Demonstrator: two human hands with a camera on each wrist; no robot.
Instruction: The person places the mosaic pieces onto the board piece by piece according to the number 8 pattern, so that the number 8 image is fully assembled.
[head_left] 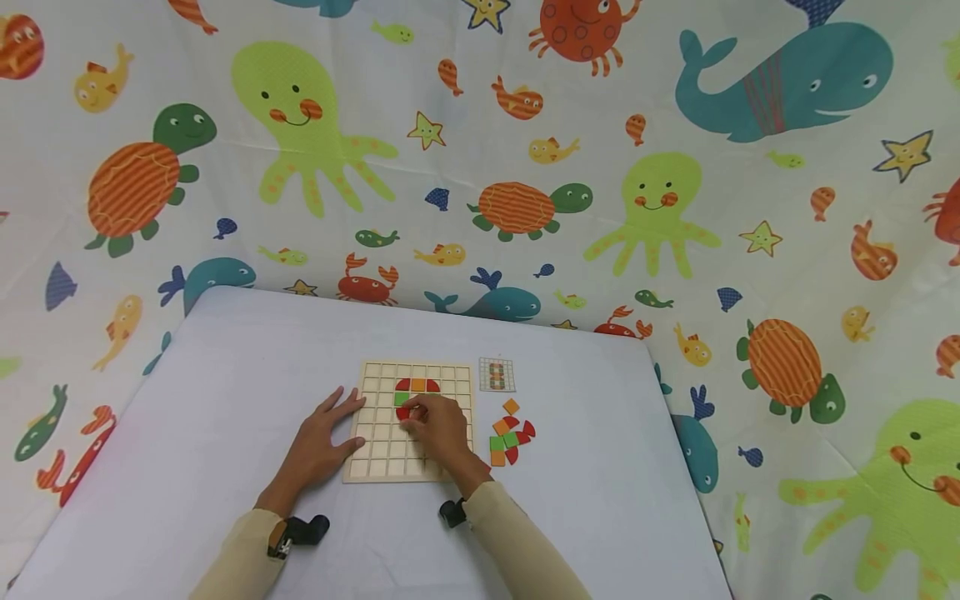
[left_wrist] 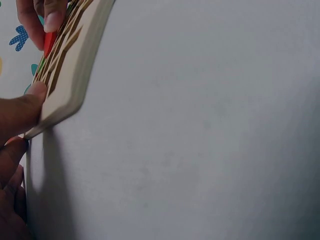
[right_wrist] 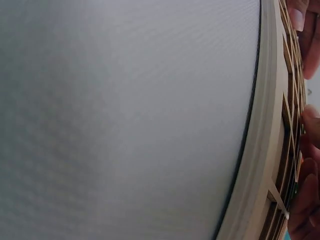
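A square wooden grid board point(head_left: 378, 450) lies on the white table. My left hand point(head_left: 318, 446) has its fingers spread and touches the board's left edge; in the left wrist view its thumb point(left_wrist: 25, 110) rests near a corner. Over the middle of the board, my right hand point(head_left: 442, 429) pinches a red quarter-circle tile point(left_wrist: 49, 44), partly hidden by the fingers. Above it on the grid sit a green square tile point(head_left: 402, 399), an orange square tile point(head_left: 418, 384) and two red quarter-circle tiles, one on each side of the orange one.
A small pattern card point(head_left: 486, 375) lies right of the board's upper corner. Below it is a loose group of orange, green point(head_left: 511, 439) and red tiles, with a single orange tile point(head_left: 511, 406) above. A sea-animal curtain point(head_left: 450, 167) hangs behind the table.
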